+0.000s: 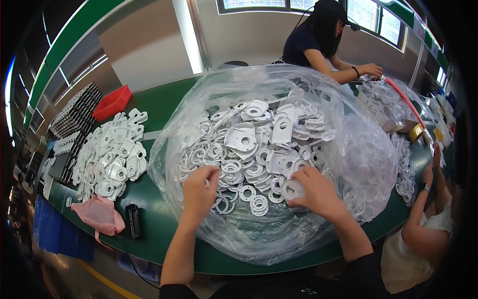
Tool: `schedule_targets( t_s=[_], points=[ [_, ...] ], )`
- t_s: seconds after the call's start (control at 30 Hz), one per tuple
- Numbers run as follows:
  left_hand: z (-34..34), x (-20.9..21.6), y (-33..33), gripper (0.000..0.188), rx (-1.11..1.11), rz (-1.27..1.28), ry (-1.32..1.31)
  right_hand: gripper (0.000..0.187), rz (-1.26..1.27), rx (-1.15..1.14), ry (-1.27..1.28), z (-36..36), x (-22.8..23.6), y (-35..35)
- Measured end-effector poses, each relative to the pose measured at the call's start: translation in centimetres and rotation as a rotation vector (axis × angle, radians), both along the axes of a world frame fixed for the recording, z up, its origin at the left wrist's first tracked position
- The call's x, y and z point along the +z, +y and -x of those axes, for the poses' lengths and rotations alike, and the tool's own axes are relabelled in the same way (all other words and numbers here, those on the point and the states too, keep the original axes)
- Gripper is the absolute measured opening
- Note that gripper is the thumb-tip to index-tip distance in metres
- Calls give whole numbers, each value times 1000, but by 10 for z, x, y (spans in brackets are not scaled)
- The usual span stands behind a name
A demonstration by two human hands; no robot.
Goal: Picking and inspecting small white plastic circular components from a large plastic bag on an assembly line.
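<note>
A big clear plastic bag lies opened out on the green table, holding a heap of white plastic parts, both flat rings and plates with round holes. Over the right front of the heap, my right hand grips a white plastic ring between thumb and fingers. My left hand hovers at the heap's left front with its fingers curled together. A small pale bit shows at those fingertips, too small to name. Below and between the hands lie loose rings.
Left of the bag is a pile of white plates, with a red bin and stacked dark trays behind. A pink pouch and a black case sit near the front edge. Co-workers work behind and at right.
</note>
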State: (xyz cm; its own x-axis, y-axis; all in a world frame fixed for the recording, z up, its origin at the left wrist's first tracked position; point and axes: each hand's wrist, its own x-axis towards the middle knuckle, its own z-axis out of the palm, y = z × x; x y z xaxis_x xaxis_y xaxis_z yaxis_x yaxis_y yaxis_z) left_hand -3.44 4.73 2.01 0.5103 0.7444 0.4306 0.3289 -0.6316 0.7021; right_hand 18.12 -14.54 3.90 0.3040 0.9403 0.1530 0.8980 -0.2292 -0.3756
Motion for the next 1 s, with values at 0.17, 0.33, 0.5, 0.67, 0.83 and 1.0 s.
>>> schedule_targets(
  t_s=[0.17,0.33,0.5,0.67,0.83,1.0],
  points=[
    [-19,-20,-24,17,-43,-246,204,55,-67,-8,-16,-5,-9,3],
    [-22,-28,-28,23,-46,-367,251,56,-143,-48,307,6,2,13],
    [-19,-22,-32,24,-22,-309,267,48,-156,16,593,14,-3,16],
    [-8,-7,-23,20,-98,194,16,38,-221,148,1095,19,-27,23],
    [-13,6,-35,15,-144,573,-342,40,-194,113,1370,25,-46,28],
    [-21,-6,-62,21,-386,-6,-20,48,-81,171,1564,33,-36,27]
  ],
)
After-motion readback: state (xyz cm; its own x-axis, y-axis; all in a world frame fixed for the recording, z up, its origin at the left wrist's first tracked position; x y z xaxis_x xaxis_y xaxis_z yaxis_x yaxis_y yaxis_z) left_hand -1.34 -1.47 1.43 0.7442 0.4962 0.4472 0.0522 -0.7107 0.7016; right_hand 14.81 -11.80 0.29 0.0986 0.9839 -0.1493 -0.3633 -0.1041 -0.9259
